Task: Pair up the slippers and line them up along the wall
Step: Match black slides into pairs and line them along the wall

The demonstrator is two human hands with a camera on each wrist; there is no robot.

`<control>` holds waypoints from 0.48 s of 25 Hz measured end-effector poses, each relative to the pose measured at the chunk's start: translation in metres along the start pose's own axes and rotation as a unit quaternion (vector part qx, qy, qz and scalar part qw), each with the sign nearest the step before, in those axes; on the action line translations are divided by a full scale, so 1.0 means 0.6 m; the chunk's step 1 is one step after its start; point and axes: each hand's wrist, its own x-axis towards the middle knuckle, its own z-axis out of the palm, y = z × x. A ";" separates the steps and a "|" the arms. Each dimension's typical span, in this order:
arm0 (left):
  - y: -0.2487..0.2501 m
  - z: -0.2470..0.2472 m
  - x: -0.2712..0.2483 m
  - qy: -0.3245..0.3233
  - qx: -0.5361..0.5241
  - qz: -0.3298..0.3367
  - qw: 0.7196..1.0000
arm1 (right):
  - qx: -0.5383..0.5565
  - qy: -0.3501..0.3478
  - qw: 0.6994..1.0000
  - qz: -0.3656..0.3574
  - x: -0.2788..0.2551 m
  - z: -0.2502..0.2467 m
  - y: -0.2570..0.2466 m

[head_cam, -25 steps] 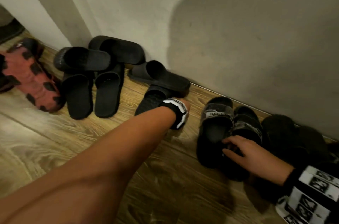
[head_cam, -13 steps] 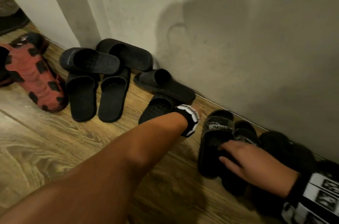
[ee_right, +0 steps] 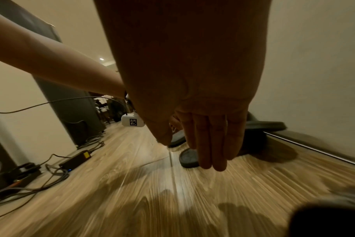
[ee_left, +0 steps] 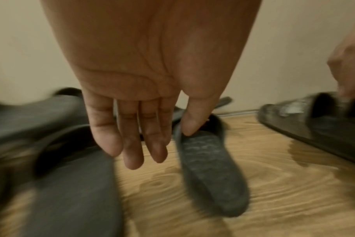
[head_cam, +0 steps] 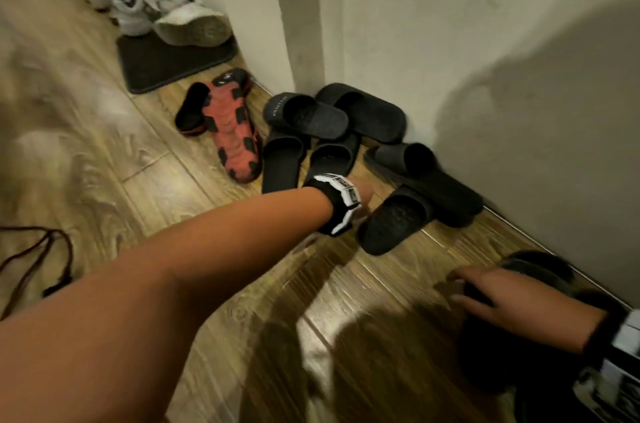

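Note:
Several black slippers lie in a heap [head_cam: 311, 131] in the wall corner. A textured black slipper [head_cam: 394, 218] [ee_left: 211, 168] lies just right of my left hand [head_cam: 364, 191] [ee_left: 162, 144], its toe against a smooth slipper [head_cam: 426, 176] along the wall. My left fingers hang straight and the thumb touches the textured slipper's rim. My right hand [head_cam: 485, 294] [ee_right: 209, 152] rests with straight fingers on a black slipper with a pale band [head_cam: 533, 266] [ee_left: 314, 115] near the wall; most of that slipper is hidden.
A red-soled shoe [head_cam: 232, 135] lies sole up left of the heap. Beyond it are a dark mat [head_cam: 173, 66] and white sneakers [head_cam: 173, 7]. A cord [head_cam: 34, 256] lies on the wooden floor at left. Cables and a power brick [ee_right: 75, 160] sit further out.
The view has swung left, revealing the mat and sneakers. My left hand has shifted from the textured slipper's right side to its left. My right hand stays on the banded slipper.

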 end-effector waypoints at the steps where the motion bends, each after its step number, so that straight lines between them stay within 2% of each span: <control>1: -0.015 -0.012 -0.023 0.004 0.013 -0.023 1.000 | 0.003 0.001 1.000 -0.013 0.018 -0.004 -0.006; 3: -0.057 -0.016 -0.052 0.034 0.032 -0.079 0.996 | 0.019 -0.001 0.999 -0.032 0.043 -0.002 -0.017; 5: -0.090 0.006 -0.064 0.014 0.053 -0.120 0.991 | 0.026 -0.018 0.999 -0.039 0.056 0.010 -0.021; 6: -0.093 0.010 -0.072 0.004 0.060 -0.127 0.990 | 0.026 -0.031 0.998 -0.037 0.060 0.021 -0.020; 9: -0.121 0.014 -0.061 0.035 0.052 -0.138 0.988 | -0.007 -0.053 0.998 -0.031 0.076 0.038 -0.012; 12: -0.121 0.001 -0.033 0.037 0.041 -0.148 0.987 | -0.054 -0.020 0.998 -0.021 0.107 0.023 -0.008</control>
